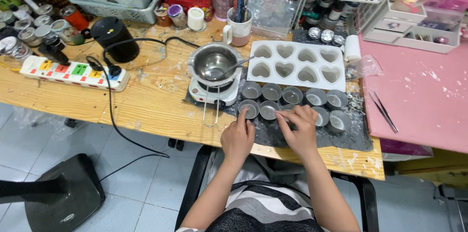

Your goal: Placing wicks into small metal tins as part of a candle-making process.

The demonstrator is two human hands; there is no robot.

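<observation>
Two rows of small round metal tins [292, 95] are set on a dark mat [341, 137] near the front edge of the wooden counter [146, 100]. The tins are shallow, smooth-walled and grey, with their open mouths turned upward; the rows run left to right along the counter's front edge. The left hand [237, 137] is laid at the mat's near edge, its forefinger stretched to the rim of the front-left tin [249, 110], the other fingers loosely curled, nothing held. The right hand [300, 127] is bent over the middle of the front row, its fingertips touching a tin that is mostly hidden beneath them; whether the grip is pinched on it cannot be told.

Just behind the tins lies a white mould [296, 64] with six heart-shaped hollows, matte and soft-edged. To its left a shiny steel pot [213, 61] with a spoon in it is seated on a small white hotplate [212, 93]. Farther left a white power strip [73, 72] and a black cable [111, 110] are seen. To the right, a pink surface [419, 95] carrying tweezers [382, 110] adjoins the mat. Open wood is left between hotplate and power strip.
</observation>
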